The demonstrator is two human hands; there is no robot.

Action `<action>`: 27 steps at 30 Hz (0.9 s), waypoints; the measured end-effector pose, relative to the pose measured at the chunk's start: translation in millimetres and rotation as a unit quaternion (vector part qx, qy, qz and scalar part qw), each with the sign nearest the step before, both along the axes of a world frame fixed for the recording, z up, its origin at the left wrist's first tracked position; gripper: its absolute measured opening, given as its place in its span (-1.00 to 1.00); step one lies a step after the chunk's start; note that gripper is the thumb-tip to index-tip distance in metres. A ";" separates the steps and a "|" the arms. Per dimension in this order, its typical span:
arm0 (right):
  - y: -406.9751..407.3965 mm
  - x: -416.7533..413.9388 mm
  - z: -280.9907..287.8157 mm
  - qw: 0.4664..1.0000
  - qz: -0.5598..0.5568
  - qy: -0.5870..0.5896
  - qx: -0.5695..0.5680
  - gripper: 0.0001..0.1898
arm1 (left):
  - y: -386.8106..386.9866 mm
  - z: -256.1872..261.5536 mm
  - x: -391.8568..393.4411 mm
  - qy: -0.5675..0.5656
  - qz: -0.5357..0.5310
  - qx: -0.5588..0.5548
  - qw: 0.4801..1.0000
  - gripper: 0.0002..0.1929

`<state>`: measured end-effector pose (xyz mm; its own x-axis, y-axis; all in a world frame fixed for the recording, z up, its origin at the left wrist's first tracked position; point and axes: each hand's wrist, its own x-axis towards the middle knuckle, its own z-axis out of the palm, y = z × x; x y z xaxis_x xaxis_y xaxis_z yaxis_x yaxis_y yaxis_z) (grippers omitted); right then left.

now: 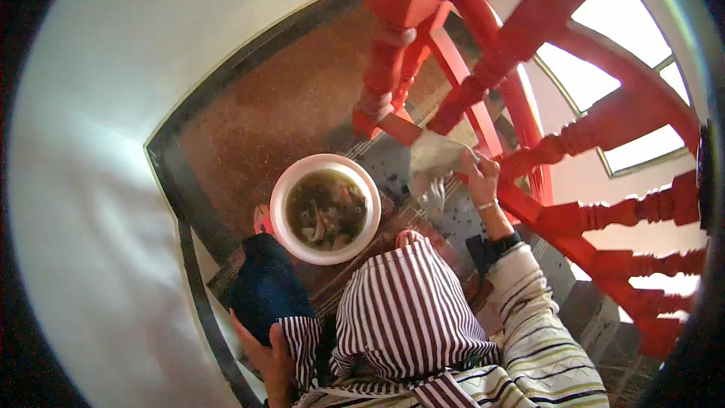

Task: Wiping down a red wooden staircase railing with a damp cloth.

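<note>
My right hand (481,178) is closed on the edge of a limp, pale grey thing (436,156), seemingly a wet cloth, blurred by motion. It hangs over the dark band of a stair step, beside the red baluster bases. A white round basin (371,226) of murky brown water stands to its lower left, with pale and reddish bits in the water. My left hand (269,345) is at the lower left, near my left thigh; its thumb and fingers are apart and it holds nothing visible. A striped apron (413,306) covers my lap.
Red wooden balusters (617,215) and rails line the right side, with bright window panes (617,5) beyond. A white wall (90,181) curves along the left. The brown landing (272,96) has a dark border. My feet are close to the basin.
</note>
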<state>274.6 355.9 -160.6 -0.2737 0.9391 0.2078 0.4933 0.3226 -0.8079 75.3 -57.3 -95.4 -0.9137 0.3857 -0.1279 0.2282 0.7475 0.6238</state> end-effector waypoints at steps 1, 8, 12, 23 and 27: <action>-0.1 -5.9 2.3 0.999 -0.002 0.031 -0.015 -0.75 | 0.9 1.8 -1.2 0.002 0.000 -0.009 1.000 -0.19; -19.1 -0.2 -9.7 0.802 -0.121 0.462 -0.359 -0.66 | 1.1 4.2 3.4 0.002 -0.005 -0.024 1.000 -0.10; -20.5 5.6 -29.5 0.708 -0.083 0.603 -0.359 -0.68 | 8.9 4.2 6.1 0.040 0.001 -0.031 0.999 -0.14; 36.1 -34.4 -69.5 0.900 -0.074 0.411 -0.124 -0.70 | 26.1 28.5 16.0 0.024 0.008 -0.099 0.995 -0.22; 43.5 -39.0 -85.0 0.944 -0.072 0.320 -0.014 -0.68 | 19.0 19.9 12.1 0.036 -0.009 -0.060 0.997 -0.24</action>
